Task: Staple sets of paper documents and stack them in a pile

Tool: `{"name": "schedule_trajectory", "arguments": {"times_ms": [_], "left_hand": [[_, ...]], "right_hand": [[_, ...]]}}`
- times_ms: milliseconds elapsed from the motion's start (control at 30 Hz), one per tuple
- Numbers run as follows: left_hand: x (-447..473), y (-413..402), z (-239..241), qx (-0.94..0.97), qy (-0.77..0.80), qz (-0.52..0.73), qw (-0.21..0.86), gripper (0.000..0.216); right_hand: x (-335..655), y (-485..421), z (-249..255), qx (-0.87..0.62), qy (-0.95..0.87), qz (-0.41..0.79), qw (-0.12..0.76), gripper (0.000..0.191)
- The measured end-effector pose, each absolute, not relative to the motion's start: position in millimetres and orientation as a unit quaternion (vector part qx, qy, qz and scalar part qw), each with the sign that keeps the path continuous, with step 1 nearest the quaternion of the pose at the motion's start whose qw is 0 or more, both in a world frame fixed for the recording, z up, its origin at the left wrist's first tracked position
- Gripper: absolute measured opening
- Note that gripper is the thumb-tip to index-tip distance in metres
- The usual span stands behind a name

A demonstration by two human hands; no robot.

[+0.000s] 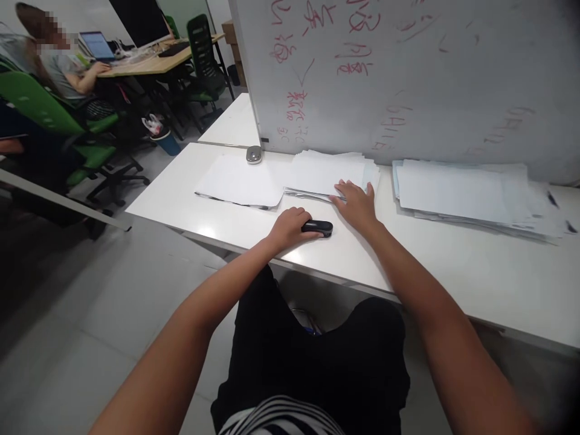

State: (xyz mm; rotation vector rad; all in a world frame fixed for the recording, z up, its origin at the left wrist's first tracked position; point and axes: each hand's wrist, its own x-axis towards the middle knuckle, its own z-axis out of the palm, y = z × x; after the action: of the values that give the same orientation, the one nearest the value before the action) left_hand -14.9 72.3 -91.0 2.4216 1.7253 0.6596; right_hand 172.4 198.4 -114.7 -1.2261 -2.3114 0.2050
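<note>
My left hand [291,229] is wrapped round a black stapler [319,227] close to the front edge of the white table [167,202]. Its fingers cover the stapler's rear part. Farther right, my right hand [356,205] rests on the near right part of a stack of white paper [324,172], fingers spread. Left of that stack lies a second pile of paper [240,181] with a dark near edge. At that pile's far side sits a small silver-grey rounded object [254,155].
A larger paper stack [462,190] lies to the right. Behind the table stands a whiteboard [408,78] with red writing. At upper left a person [67,72] sits at a desk with a laptop [97,46]; green chairs [45,118] and a blue bin [167,142] stand on the floor.
</note>
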Motion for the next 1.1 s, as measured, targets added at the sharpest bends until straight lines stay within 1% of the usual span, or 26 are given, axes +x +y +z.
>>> {"name": "schedule_trajectory", "arguments": {"times_ms": [100, 167, 267, 400, 500, 633, 833, 933, 1100], "left_hand": [[-14.6, 72.1, -90.2, 0.791, 0.571, 0.213, 0.053, 0.042], [-14.8, 72.0, -90.4, 0.788, 0.574, 0.215, 0.052, 0.042], [-15.1, 72.0, -91.6, 0.787, 0.576, 0.217, 0.044, 0.043], [-15.1, 71.8, -92.7, 0.787, 0.576, 0.22, 0.038, 0.044], [-14.3, 71.5, -91.5, 0.783, 0.581, 0.219, 0.043, 0.043], [-13.6, 71.2, -90.2, 0.78, 0.586, 0.214, 0.041, 0.042], [-14.5, 71.5, -91.5, 0.783, 0.578, 0.226, 0.035, 0.041], [-14.7, 71.3, -91.6, 0.782, 0.58, 0.227, 0.026, 0.041], [-14.5, 71.4, -91.8, 0.783, 0.576, 0.233, 0.01, 0.042]], "right_hand": [[178.2, 193.8, -112.5, -0.443, -0.852, 0.048, 0.274, 0.034], [181.1, 191.3, -108.5, -0.429, -0.861, 0.034, 0.27, 0.034], [182.8, 188.2, -104.0, -0.421, -0.868, 0.036, 0.261, 0.035], [184.8, 185.5, -101.8, -0.424, -0.859, 0.053, 0.281, 0.035], [186.7, 184.9, -99.9, -0.406, -0.866, 0.027, 0.29, 0.034], [187.9, 186.2, -98.8, -0.396, -0.873, -0.006, 0.286, 0.032], [188.2, 190.0, -102.6, -0.391, -0.883, -0.057, 0.253, 0.031], [189.5, 190.0, -101.6, -0.406, -0.876, -0.042, 0.257, 0.028], [192.2, 187.8, -96.9, -0.415, -0.867, -0.019, 0.275, 0.033]]}}
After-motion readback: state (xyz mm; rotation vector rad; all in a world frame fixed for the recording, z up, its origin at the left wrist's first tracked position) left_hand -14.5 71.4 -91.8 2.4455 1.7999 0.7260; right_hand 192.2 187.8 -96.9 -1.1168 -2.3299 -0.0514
